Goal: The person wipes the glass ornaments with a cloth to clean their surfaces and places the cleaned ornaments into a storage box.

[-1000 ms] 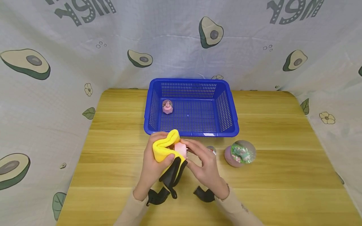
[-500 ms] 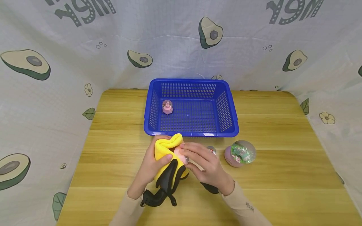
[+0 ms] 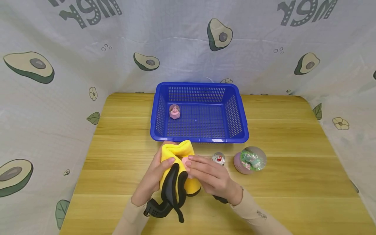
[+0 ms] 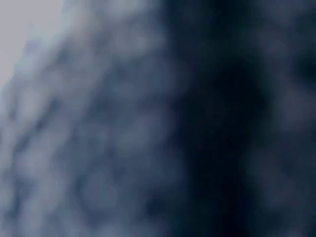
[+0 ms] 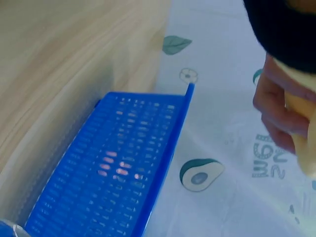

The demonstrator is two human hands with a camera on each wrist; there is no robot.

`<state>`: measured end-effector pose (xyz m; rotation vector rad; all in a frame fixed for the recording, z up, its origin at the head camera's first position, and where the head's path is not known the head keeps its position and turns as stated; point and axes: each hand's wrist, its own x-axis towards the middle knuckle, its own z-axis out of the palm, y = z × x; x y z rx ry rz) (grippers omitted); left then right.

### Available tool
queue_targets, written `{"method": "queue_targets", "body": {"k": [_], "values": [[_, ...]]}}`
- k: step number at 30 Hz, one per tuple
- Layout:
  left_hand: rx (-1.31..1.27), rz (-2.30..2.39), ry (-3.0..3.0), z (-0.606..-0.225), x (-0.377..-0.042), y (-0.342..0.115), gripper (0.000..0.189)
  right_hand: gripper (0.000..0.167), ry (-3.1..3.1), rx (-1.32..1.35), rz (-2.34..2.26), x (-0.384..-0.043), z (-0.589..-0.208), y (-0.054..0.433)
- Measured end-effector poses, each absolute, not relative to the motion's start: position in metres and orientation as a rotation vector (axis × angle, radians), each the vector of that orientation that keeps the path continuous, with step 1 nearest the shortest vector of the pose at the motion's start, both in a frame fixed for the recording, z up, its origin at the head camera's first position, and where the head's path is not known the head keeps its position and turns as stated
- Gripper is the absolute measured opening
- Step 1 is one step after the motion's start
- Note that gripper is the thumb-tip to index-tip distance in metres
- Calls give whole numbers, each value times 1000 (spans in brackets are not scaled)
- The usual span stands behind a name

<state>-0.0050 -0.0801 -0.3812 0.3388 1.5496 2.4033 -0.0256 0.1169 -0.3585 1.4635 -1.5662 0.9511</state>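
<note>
My left hand [image 3: 154, 171] grips a yellow towel [image 3: 194, 186] with black edging, bunched into a pocket over the table. A smooth pink object [image 3: 185, 161] sits in its fold, mostly covered by cloth and fingers; its kind cannot be made out. From the right, my right hand [image 3: 215, 176] holds this pink object, fingertips over its face. In the right wrist view, fingers [image 5: 276, 106] wrap the pale yellow cloth [image 5: 308, 148] at the right edge. Blurred dark cloth [image 4: 123, 138] fills the left wrist view.
Behind the hands stands a blue plastic basket [image 3: 199, 139] with a small pink snow globe [image 3: 174, 112] inside. Right of the hands are a small snow globe with a red-and-white figure [image 3: 218, 158] and a larger one on a purple base [image 3: 242, 166]. A printed curtain [image 3: 182, 42] hangs behind the wooden table.
The pink object has turned and sunk deeper into the towel. Both hands and towel have shifted slightly toward me; the small red-and-white snow globe shows more fully beside the right hand.
</note>
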Motion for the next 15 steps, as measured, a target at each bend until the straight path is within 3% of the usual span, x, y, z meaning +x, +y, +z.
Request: {"method": "queue_targets", "body": {"k": [15], "values": [[569, 2409, 1928, -381, -7, -73, 50, 31, -1613, 1315, 1272, -32, -373, 122]]}}
